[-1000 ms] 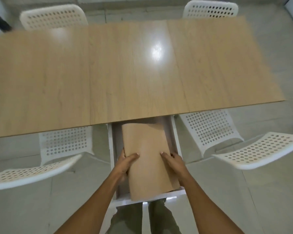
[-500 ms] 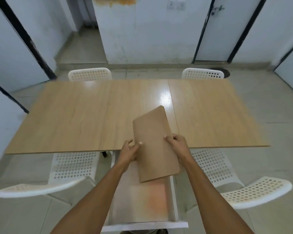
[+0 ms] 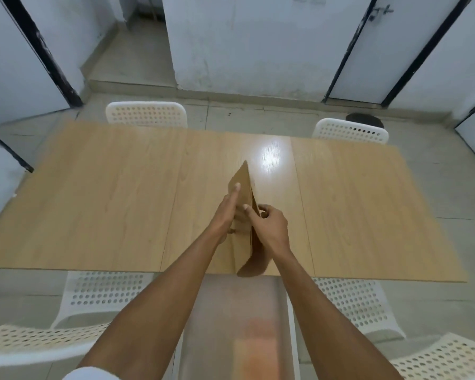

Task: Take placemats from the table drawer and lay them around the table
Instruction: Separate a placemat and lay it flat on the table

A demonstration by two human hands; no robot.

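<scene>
A tan stack of placemats [image 3: 244,187] stands nearly on edge above the middle of the wooden table [image 3: 107,201]. My left hand [image 3: 226,212] presses flat against its left face, fingers stretched out. My right hand [image 3: 270,226] grips its right side with curled fingers. The lower corner of the stack hangs over the table's near edge. Below it the white table drawer [image 3: 231,325] is pulled out toward me, and its floor shows bare between my forearms.
White perforated chairs stand around the table: two at the far side [image 3: 147,115] [image 3: 350,131], two at the near side [image 3: 99,294] [image 3: 354,305]. Chair backs [image 3: 25,344] [image 3: 450,357] flank the drawer. Doors and walls lie beyond.
Both hands lifted the placemats out of the drawer and up over the table. The stack turned from lying flat to standing nearly on edge.
</scene>
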